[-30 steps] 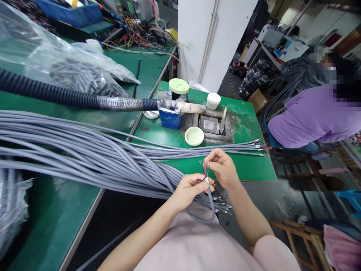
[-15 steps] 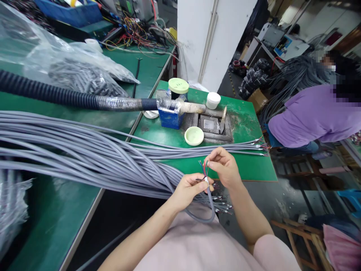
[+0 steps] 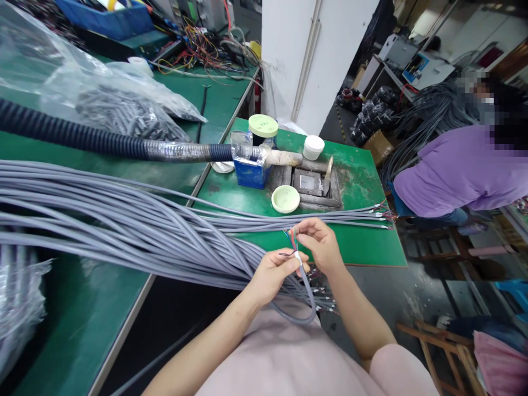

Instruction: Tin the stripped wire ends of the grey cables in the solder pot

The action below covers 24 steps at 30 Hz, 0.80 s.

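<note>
My left hand (image 3: pixel 274 272) grips a grey cable (image 3: pixel 310 300) close to its end, where a white band (image 3: pixel 298 257) wraps the jacket. The cable bends in a loop below the hand. Thin coloured wires (image 3: pixel 292 240), red, blue, green and dark, fan out above the band. My right hand (image 3: pixel 319 242) pinches some of these wires between thumb and fingertips; which ones is hard to make out. Left of my hands, a thick bundle of grey cables (image 3: pixel 165 225) runs across the bench, some of its ends hanging in front of my shirt.
Several finished-looking cable ends (image 3: pixel 379 215) lie on the green table (image 3: pixel 355 247). Behind them are a cream dish (image 3: pixel 285 199), a soldering pot (image 3: pixel 308 182), a scraper (image 3: pixel 328 176), a white tub (image 3: pixel 313 147) and a black hose (image 3: pixel 103 140). A co-worker in purple (image 3: pixel 462 165) sits at right.
Both hands have shifted slightly left with the cable end. My right hand has moved lower and closer to the left, still pinching wires. The view has moved a little.
</note>
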### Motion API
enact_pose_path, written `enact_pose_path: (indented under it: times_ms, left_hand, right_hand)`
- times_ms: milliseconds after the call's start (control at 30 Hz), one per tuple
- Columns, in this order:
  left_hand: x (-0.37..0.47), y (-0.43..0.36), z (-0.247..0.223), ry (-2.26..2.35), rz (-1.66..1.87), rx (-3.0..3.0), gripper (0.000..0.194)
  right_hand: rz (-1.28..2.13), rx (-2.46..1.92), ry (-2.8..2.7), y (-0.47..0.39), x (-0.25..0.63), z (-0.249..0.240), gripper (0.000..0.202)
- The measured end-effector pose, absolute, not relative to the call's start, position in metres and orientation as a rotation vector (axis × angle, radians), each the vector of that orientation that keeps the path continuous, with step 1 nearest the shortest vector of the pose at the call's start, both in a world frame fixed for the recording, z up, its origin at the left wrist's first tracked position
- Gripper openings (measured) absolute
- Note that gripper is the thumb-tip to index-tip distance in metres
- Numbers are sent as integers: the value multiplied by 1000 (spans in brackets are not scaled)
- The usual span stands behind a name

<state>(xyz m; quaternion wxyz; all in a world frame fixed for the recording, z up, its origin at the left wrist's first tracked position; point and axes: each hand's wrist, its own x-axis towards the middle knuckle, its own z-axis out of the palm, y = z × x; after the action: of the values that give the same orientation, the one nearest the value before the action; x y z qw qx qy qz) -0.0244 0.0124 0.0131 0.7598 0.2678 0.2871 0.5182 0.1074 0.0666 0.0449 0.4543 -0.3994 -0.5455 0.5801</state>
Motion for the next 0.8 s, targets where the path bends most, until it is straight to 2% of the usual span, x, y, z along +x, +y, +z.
enact_pose_path:
  times_ms: [133, 267, 433, 667, 800]
  left_hand:
    - [-30, 22, 18, 657, 1192, 458, 22]
    - [-31, 30, 23, 598, 1210, 377, 22]
    - [-36, 29, 37, 634, 1279, 466, 23]
    - [-69, 26, 38, 1212, 2047, 1309, 17]
    - [-80, 38, 20, 1410, 2178, 1565, 18]
  right_hand:
    - [817, -864, -1812, 58, 130, 45, 26]
    - [517, -675, -2172, 47, 142, 41, 44]
    - [444, -593, -2167, 56, 135, 50, 38]
    - [376, -940, -1841, 109, 124, 90, 19]
    - [389, -1035, -1880, 140, 117, 92, 18]
